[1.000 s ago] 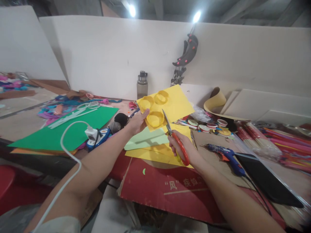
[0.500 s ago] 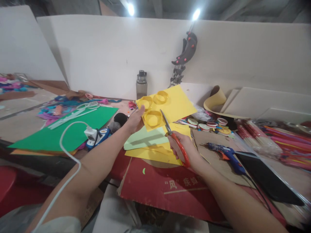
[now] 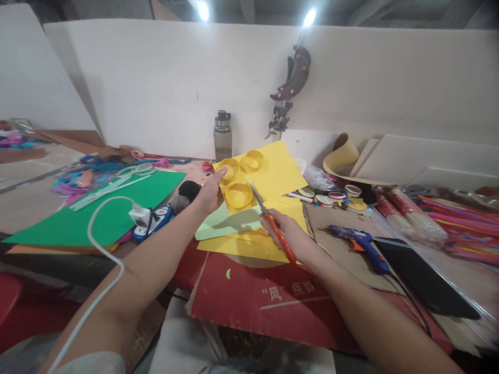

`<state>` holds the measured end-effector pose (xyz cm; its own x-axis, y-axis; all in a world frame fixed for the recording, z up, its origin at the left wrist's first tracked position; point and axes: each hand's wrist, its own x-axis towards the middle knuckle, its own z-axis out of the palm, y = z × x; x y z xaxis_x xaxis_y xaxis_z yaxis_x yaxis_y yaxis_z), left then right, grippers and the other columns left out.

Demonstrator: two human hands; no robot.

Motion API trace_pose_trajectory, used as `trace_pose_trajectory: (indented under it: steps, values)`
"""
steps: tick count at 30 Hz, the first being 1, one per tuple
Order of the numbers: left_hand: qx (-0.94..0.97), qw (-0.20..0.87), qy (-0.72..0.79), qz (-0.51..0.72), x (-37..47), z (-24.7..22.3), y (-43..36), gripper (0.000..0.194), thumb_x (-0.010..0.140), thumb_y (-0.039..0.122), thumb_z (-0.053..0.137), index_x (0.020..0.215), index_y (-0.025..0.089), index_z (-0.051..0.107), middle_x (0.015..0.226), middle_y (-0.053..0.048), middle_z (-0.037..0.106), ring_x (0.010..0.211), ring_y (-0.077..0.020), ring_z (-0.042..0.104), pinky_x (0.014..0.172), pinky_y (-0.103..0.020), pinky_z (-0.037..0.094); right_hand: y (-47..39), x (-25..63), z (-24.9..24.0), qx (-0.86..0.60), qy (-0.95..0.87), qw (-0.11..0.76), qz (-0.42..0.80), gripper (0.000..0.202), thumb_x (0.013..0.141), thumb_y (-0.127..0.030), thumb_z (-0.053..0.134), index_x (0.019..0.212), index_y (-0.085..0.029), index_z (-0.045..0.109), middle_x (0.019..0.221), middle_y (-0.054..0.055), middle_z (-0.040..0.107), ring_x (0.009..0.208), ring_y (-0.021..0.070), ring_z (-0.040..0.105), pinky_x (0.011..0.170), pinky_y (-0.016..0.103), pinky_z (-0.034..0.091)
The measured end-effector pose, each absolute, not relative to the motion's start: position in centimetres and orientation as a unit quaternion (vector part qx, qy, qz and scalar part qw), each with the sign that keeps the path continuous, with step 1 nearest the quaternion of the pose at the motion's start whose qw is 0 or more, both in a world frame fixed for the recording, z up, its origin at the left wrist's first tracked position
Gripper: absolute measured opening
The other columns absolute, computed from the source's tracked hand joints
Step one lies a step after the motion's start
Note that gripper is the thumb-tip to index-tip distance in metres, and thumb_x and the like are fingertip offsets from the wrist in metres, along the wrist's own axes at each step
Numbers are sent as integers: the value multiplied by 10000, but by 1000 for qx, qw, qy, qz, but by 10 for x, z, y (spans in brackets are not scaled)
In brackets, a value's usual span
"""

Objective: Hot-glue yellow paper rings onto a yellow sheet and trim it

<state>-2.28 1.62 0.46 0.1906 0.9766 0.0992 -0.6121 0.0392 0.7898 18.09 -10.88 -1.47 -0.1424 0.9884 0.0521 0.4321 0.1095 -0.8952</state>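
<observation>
A yellow sheet with three raised yellow rings is held up by its left edge in my left hand, thumb on top. Red-handled scissors are gripped in my right hand, their blades pointing up and left over the sheet, close to the nearest ring. The blades look nearly closed. Beneath the held sheet lie a pale green sheet and more yellow paper, on a red board.
On the right are a blue glue gun, a black tablet-like object and pipe cleaners. A bottle stands behind. A green sheet, a power strip and its white cable are on the left.
The scissors' blades have come closer together and the held sheet looks slightly flatter. The whole view has shifted a little, so things appear further left.
</observation>
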Motion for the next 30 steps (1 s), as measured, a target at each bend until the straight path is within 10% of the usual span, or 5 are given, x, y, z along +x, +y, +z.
trace_pose_trajectory:
  steps: [30]
  values:
    - [434,649,279,559,-20,9,9,143,803,146,676,932,118,731,905,-77,780,814,-198,737,884,-354,595,-111,177,-12,-563,-568,375,467,296,858,-496,582,764,-231,490,585,-63,502,402,82,462,353,193,369]
